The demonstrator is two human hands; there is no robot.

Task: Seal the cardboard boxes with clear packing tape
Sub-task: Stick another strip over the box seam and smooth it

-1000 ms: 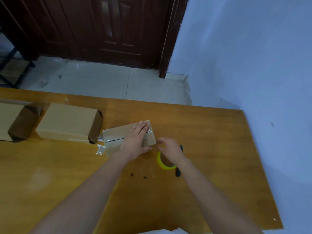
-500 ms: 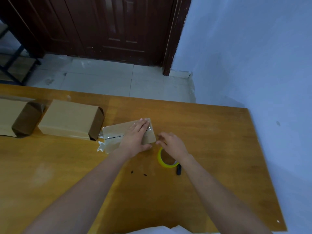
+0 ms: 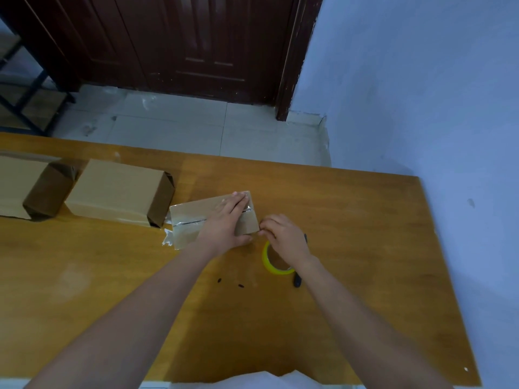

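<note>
wooden table (image 3: pixel 351 220) | tiled floor (image 3: pixel 196 130) (dark door (image 3: pixel 196 46)) | blue wall (image 3: pixel 421 80)

1. Table (image 3: pixel 337 220): orange-brown wood-look top, smooth, semi-gloss, soft sheen patches.
2. Small box (image 3: pixel 191 217): matt brown cardboard, glossy clear tape (image 3: pixel 186 221) along the seam, shiny crinkled tape tail at its left end.
3. Two bigger boxes (image 3: pixel 118 189) (image 3: pixel 16 183): same matt cardboard, plain.
4. Tape roll (image 3: pixel 271 262): glossy yellowish plastic film, brown inner core.
5. Door (image 3: pixel 174 40): dark stained wood, low sheen.
6. Floor (image 3: pixel 196 127): pale tiles, smooth, scuffed.
7. Wall (image 3: pixel 421 94): matt paint, blue-white.
</note>
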